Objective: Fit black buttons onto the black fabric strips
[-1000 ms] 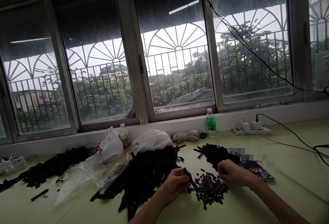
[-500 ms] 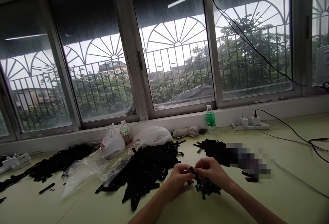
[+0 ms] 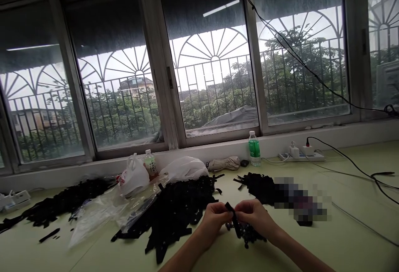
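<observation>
My left hand (image 3: 215, 222) and my right hand (image 3: 255, 218) meet low in the view, right of centre. Between them is a short black strip (image 3: 235, 221), pinched by the fingers of both hands and slanting downward. Beneath it lies a small heap of dark round pieces (image 3: 249, 233), partly covered by the hands. Left of my left hand spreads a large pile of black strips (image 3: 177, 209). Another pile of black strips (image 3: 260, 186) lies beyond my right hand. Whether a round piece sits between the fingertips cannot be made out.
Along the window wall stand a green-labelled bottle (image 3: 254, 149), a second bottle (image 3: 150, 164), white plastic bags (image 3: 134, 176), a folded cloth (image 3: 223, 164) and a power strip (image 3: 301, 156). Cables (image 3: 352, 155) cross the right side. More black strips (image 3: 68, 197) lie at the left.
The black strip has turned and now shows more of its length, hanging lower between my hands. Both hands remain together over the heap, and the view has shifted slightly.
</observation>
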A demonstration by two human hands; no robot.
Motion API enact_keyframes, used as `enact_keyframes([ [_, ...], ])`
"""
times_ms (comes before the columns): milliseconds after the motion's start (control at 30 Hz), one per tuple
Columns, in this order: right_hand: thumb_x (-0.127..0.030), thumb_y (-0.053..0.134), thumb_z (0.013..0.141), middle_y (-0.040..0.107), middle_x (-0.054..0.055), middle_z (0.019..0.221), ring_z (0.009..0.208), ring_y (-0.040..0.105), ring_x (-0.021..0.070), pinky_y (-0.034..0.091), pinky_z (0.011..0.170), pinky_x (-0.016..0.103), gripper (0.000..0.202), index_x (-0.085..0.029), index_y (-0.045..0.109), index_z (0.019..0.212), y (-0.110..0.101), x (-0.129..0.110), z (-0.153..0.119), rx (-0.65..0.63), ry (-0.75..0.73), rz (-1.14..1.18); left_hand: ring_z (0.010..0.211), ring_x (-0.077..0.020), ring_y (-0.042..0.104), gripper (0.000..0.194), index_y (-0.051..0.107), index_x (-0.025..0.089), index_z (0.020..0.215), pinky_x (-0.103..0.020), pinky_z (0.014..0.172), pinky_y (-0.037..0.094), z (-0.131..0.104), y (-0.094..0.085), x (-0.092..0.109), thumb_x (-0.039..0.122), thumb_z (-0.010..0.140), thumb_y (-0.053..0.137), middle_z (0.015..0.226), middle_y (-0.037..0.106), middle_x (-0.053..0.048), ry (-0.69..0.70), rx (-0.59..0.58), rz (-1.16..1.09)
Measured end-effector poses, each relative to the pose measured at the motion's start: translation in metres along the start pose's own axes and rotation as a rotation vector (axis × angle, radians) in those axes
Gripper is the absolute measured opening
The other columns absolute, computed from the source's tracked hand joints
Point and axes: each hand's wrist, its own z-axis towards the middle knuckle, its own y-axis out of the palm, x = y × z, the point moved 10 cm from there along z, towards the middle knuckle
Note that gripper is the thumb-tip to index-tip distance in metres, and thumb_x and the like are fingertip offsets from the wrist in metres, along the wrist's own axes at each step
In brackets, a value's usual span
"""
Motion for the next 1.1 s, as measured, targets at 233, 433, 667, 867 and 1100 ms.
enact_keyframes([
  [233,-0.045,0.072,0.06,0.063,0.002,0.056,0.053,0.057,0.0149,0.047,0.052,0.026,0.032,-0.014,0.068,0.068,-0.001,0.009,0.001,0.029,0.021,0.043,0.052,-0.011,0.052,0.023,0.069,0.01,0.062,-0.025,0.058,0.039,0.001,-0.004,-0.007,0.025,0.053,0.084,0.058,0.063,-0.004,-0.028,0.016,-0.028],
  [433,-0.044,0.069,0.065,0.062,0.001,0.057,0.056,0.057,0.0153,0.047,0.054,0.026,0.03,-0.014,0.068,0.069,-0.002,0.002,-0.002,0.043,-0.021,0.029,0.052,-0.0109,0.052,0.023,0.069,0.01,0.062,-0.024,0.056,0.039,0.0,-0.003,-0.005,0.025,0.053,0.084,0.057,0.062,-0.003,-0.032,0.023,-0.004],
  [667,-0.046,0.069,0.065,0.061,0.001,0.058,0.056,0.055,0.0152,0.045,0.055,0.025,0.031,-0.015,0.068,0.067,-0.002,-0.003,-0.004,0.049,-0.031,0.017,0.053,-0.0115,0.053,0.024,0.068,0.01,0.065,-0.024,0.057,0.04,-0.002,0.0,-0.003,0.028,0.058,0.081,0.057,0.061,-0.003,-0.056,0.007,0.08],
  [867,-0.05,0.075,0.056,0.065,0.003,0.063,0.062,0.059,0.017,0.048,0.059,0.026,0.038,-0.015,0.07,0.068,-0.002,0.001,-0.006,0.078,0.048,0.072,0.054,-0.011,0.053,0.024,0.064,0.011,0.066,-0.023,0.057,0.039,-0.003,0.001,0.0,0.03,0.061,0.078,0.059,0.06,-0.002,-0.039,0.002,0.108],
  [1100,-0.048,0.082,0.044,0.059,-0.001,0.055,0.054,0.054,0.013,0.046,0.056,0.026,0.042,-0.016,0.065,0.065,-0.004,0.017,-0.007,0.116,0.161,0.166,0.054,-0.011,0.052,0.028,0.06,0.012,0.064,-0.023,0.056,0.038,-0.004,0.004,0.003,0.033,0.06,0.079,0.056,0.057,0.0,-0.004,0.03,0.189],
])
